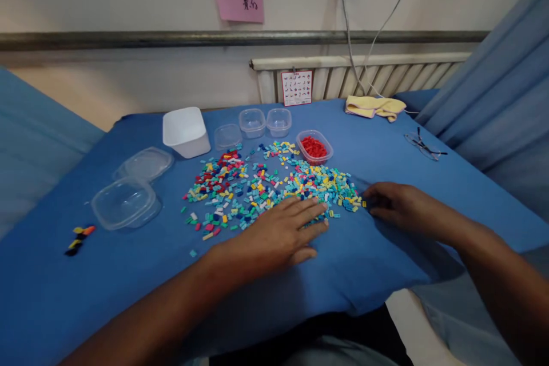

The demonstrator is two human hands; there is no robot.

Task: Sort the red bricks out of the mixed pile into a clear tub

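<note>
A wide spread of small coloured bricks (266, 183), red, yellow, teal, white and dark blue, lies on the blue cloth (128, 274). My left hand (283, 231) rests flat and open on the near edge of the spread, fingers stretched over a few bricks. My right hand (397, 203) lies at the spread's right end, fingers curled down onto the cloth beside some yellow and teal bricks; whether it pinches one is hidden. A small clear tub (314, 148) holds only red bricks.
A white square tub (185, 131), two small clear tubs (265, 122) and clear lids (126, 201) stand at the left and back. A few stray bricks (79, 238) lie far left. A yellow cloth (375, 106) and glasses (422, 146) lie at right. Radiator and wall behind.
</note>
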